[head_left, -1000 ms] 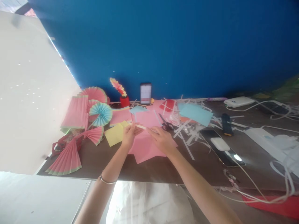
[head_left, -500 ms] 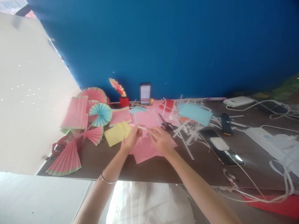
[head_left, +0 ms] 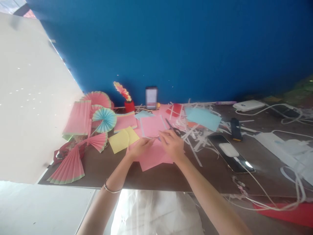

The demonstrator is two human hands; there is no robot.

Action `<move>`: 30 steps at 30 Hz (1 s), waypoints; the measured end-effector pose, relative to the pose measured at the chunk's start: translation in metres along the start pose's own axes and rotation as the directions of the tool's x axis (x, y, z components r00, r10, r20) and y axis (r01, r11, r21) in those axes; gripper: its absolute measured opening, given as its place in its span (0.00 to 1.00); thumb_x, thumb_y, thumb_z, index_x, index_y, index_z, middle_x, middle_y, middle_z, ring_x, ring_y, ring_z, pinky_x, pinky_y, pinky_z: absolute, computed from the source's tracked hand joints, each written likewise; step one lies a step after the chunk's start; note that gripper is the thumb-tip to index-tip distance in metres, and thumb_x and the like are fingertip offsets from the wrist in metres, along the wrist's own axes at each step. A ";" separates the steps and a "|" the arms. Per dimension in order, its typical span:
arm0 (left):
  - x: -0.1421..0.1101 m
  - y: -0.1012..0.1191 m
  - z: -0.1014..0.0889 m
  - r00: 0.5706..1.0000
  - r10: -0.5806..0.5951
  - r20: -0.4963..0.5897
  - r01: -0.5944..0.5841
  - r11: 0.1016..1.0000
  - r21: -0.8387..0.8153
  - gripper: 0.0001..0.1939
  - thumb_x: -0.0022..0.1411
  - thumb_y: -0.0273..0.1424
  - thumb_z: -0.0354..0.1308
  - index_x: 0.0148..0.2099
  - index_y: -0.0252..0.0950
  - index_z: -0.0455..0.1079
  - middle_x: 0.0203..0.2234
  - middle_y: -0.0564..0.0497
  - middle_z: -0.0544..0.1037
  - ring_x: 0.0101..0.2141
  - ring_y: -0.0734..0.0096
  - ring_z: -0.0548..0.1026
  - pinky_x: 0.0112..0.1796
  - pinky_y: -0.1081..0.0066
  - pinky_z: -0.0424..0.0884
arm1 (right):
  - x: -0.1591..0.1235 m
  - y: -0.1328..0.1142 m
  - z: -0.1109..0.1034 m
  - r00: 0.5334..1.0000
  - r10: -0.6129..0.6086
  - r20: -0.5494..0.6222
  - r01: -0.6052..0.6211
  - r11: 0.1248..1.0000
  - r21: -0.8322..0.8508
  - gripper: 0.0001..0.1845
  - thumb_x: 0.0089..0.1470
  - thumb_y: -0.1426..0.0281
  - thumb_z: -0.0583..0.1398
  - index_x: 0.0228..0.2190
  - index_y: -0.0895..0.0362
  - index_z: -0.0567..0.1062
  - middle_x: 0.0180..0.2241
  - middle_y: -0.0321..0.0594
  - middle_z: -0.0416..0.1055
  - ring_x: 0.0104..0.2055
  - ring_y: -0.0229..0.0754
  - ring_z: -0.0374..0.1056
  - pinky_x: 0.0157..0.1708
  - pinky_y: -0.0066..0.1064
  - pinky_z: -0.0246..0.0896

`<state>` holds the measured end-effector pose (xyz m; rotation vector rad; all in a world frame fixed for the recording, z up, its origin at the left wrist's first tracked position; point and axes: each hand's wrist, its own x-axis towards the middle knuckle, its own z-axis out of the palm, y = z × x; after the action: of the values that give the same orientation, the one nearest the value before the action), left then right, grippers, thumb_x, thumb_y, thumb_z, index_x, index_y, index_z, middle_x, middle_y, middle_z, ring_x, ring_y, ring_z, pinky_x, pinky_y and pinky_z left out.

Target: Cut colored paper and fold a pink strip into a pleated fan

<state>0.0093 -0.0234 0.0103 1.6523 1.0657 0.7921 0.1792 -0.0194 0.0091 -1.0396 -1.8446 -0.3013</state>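
Observation:
My left hand (head_left: pixel 140 148) and my right hand (head_left: pixel 173 143) meet fingertip to fingertip low over a stack of pink paper sheets (head_left: pixel 153 157) on the brown table (head_left: pixel 110 169). Both hands have their fingers pinched together on a thin pale paper strip (head_left: pixel 153 138), which barely shows between them. Black-handled scissors (head_left: pixel 171 128) lie just behind my right hand. A yellow folded sheet (head_left: pixel 121 139) lies to the left of my left hand. A bracelet sits on my left wrist.
Pleated pink and blue paper fans (head_left: pixel 97 114) crowd the table's left end. White paper offcuts (head_left: pixel 195 137) and a light-blue sheet (head_left: pixel 202 118) lie to the right. Further right are a phone (head_left: pixel 231 152), a power bank (head_left: pixel 248 105) and several cables. A blue wall (head_left: pixel 171 49) stands behind.
Both hands have dropped from holding the strip above the table to just over the pink sheets. The right hand has moved slightly toward the scissors.

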 end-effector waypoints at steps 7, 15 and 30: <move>-0.003 0.005 0.001 1.000 0.008 0.027 -0.009 0.998 0.063 0.24 0.57 0.49 0.45 0.19 0.37 0.51 0.16 0.57 0.47 0.18 0.79 0.48 0.20 0.73 0.48 | 0.001 -0.001 -0.002 1.000 0.008 0.007 -0.008 1.000 -0.028 0.11 0.55 0.74 0.54 0.36 0.51 0.75 0.28 0.36 0.71 0.29 0.33 0.67 0.28 0.24 0.57; -0.003 0.005 0.002 0.999 0.003 0.038 -0.006 0.997 0.081 0.23 0.58 0.48 0.43 0.19 0.37 0.52 0.16 0.57 0.50 0.18 0.77 0.52 0.21 0.73 0.52 | 0.003 0.000 -0.002 0.999 -0.010 -0.037 0.008 0.998 -0.054 0.10 0.54 0.74 0.55 0.33 0.52 0.76 0.27 0.35 0.72 0.28 0.33 0.67 0.27 0.25 0.57; -0.002 0.004 0.002 0.995 -0.005 0.097 -0.007 0.992 0.123 0.22 0.59 0.46 0.42 0.21 0.36 0.51 0.18 0.58 0.50 0.20 0.78 0.51 0.24 0.73 0.53 | 0.004 0.002 -0.001 0.999 -0.001 -0.046 -0.003 0.995 -0.102 0.10 0.53 0.74 0.56 0.31 0.53 0.77 0.27 0.34 0.72 0.28 0.32 0.67 0.26 0.23 0.55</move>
<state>0.0110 -0.0267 0.0133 1.7775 1.0632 0.6509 0.1809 -0.0168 0.0123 -1.0945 -1.8028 -0.4194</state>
